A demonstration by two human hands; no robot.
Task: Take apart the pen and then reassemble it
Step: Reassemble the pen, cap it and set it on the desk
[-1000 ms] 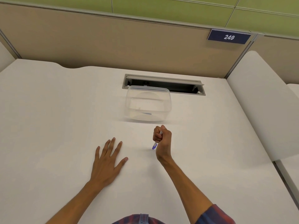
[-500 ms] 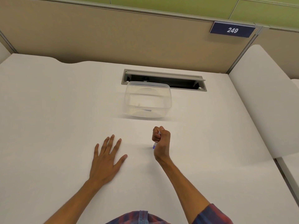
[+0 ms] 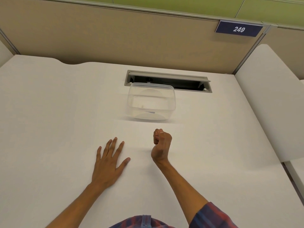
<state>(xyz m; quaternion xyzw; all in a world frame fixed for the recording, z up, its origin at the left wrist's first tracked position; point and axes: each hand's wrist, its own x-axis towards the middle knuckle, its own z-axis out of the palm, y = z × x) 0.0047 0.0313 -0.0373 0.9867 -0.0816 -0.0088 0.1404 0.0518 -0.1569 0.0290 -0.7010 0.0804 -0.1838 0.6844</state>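
My right hand point(image 3: 161, 144) is closed in a fist just above the white desk, a little in front of the clear plastic container point(image 3: 151, 101). The pen is hidden inside the fist; none of it shows. My left hand point(image 3: 109, 160) lies flat on the desk to the left of the fist, palm down, fingers spread, holding nothing. Inside the container lies a small blue piece point(image 3: 149, 112), and a tiny pale part point(image 3: 141, 106) lies beside it.
A grey cable slot point(image 3: 167, 80) with its flap raised sits in the desk behind the container. A beige partition with a sign reading 249 point(image 3: 238, 29) closes off the back. A white divider point(image 3: 269, 96) borders the desk's right side.
The blue end of the pen, which stuck out below my right fist, has slipped out of sight inside it. The fist has drawn slightly toward me. My left hand has stayed flat.
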